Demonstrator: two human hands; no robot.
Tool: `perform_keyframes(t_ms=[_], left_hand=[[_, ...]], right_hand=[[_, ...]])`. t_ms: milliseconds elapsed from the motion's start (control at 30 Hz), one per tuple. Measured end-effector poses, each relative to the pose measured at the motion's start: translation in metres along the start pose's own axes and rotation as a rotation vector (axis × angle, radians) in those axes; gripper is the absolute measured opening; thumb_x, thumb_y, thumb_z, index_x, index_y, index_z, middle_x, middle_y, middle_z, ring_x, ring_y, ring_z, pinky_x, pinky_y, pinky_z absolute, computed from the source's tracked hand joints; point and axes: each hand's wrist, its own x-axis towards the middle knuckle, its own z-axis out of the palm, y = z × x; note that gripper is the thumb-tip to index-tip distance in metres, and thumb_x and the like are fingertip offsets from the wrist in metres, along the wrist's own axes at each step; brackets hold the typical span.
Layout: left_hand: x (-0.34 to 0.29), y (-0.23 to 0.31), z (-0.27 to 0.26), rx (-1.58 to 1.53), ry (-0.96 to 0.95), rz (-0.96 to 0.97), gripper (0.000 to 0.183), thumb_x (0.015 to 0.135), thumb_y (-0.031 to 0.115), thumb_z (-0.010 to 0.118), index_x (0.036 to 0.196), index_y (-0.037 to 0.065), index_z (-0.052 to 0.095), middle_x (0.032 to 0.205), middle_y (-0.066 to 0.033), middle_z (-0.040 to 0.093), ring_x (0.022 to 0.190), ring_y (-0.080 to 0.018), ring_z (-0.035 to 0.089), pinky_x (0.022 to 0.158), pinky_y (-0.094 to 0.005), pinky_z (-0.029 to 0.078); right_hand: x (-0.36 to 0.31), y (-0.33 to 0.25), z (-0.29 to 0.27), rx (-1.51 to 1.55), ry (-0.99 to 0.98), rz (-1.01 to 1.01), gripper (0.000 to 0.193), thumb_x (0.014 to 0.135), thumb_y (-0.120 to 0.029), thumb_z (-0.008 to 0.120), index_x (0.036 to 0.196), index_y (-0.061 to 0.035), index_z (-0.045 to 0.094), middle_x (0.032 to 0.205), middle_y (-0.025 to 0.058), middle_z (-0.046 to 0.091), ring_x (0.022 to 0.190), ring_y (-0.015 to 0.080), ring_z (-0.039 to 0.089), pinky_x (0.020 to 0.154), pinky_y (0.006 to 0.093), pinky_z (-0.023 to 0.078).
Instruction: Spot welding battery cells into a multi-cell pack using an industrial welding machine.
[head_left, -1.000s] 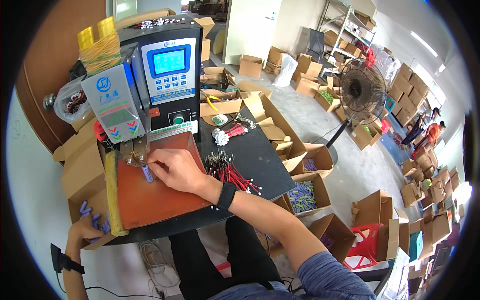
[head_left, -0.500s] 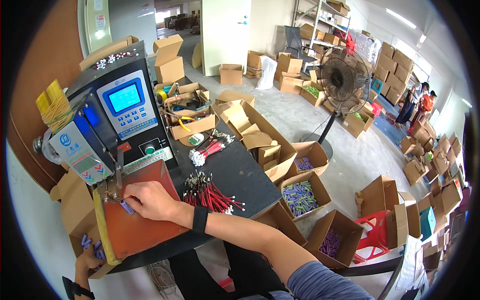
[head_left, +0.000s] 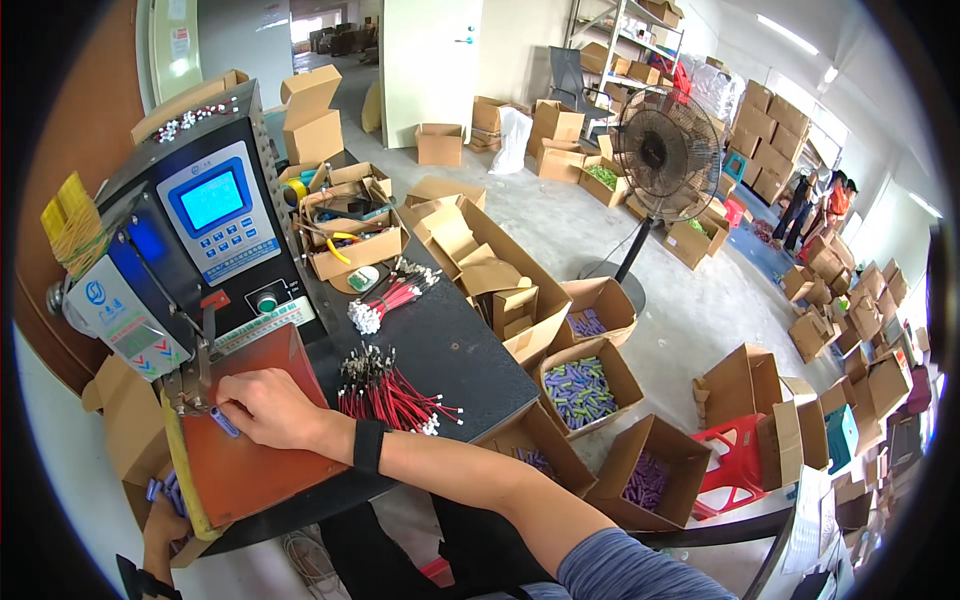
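Observation:
My right hand (head_left: pixel 268 408) is closed in a pinch on a purple cylindrical battery cell (head_left: pixel 226 424). The cell slants just below the metal electrode arms (head_left: pixel 198 385) of a spot welding machine (head_left: pixel 222 212), above a reddish-brown work pad (head_left: pixel 270 455). Whether the cell touches the electrodes is hard to see. Lower left, beside the pad's yellow edge, my left hand (head_left: pixel 163 522) reaches into a cardboard box (head_left: pixel 125 415). Its fingers curl around purple cells (head_left: pixel 172 488) there, partly hidden by the hand and the box.
Red wire leads with white connectors (head_left: pixel 390 395) lie on the black table (head_left: pixel 470 350) right of the pad; another bundle (head_left: pixel 375 312) lies behind. An open box of tools (head_left: pixel 350 250) stands farther back. Boxes of cells (head_left: pixel 585 390), a fan (head_left: pixel 655 150) and a red stool (head_left: pixel 730 465) stand rightward.
The whole view has shifted, so things sit farther left. My right hand keeps the cell by the electrodes. My left hand has moved slightly among the cells in the box.

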Motion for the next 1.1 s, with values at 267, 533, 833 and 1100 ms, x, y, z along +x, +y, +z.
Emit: perform_keyframes(t_ms=[267,533,833,1100], left_hand=[[0.006,0.018,-0.009,0.029,-0.056,-0.104,0.104,0.061,0.036,0.079,0.135,-0.008,0.021,0.124,-0.0239,0.05,0.116,-0.0342,0.049,0.101,-0.0359,0.036],[0.005,0.024,-0.012,0.041,-0.042,-0.12,0.101,0.064,0.034,0.077,0.136,-0.009,0.02,0.118,-0.0252,0.053,0.111,-0.0356,0.052,0.096,-0.0369,0.04],[0.004,0.028,-0.012,0.081,-0.02,-0.13,0.098,0.068,0.032,0.074,0.136,-0.009,0.018,0.111,-0.0266,0.056,0.105,-0.0372,0.056,0.09,-0.038,0.043],[0.002,0.035,-0.006,0.155,0.04,-0.166,0.095,0.071,0.03,0.072,0.137,-0.01,0.016,0.105,-0.0279,0.059,0.099,-0.0386,0.059,0.086,-0.039,0.047]], right_hand=[[-0.001,0.004,-0.003,0.0,0.005,0.009,0.006,0.077,-0.009,0.059,0.079,-0.0039,0.056,0.072,0.0127,0.06,0.07,0.0346,0.059,0.061,0.0429,0.046],[-0.001,0.003,-0.004,-0.006,-0.01,0.021,0.006,0.077,-0.009,0.06,0.079,-0.0039,0.056,0.072,0.0127,0.06,0.07,0.0347,0.059,0.061,0.0429,0.046],[0.0,0.0,-0.005,-0.041,-0.007,0.033,0.006,0.078,-0.01,0.06,0.079,-0.0043,0.056,0.071,0.0131,0.061,0.07,0.035,0.06,0.061,0.0433,0.046],[0.0,-0.001,-0.004,-0.044,0.008,0.031,0.006,0.078,-0.009,0.06,0.079,-0.0042,0.056,0.07,0.0133,0.061,0.068,0.0351,0.06,0.061,0.0429,0.047]])
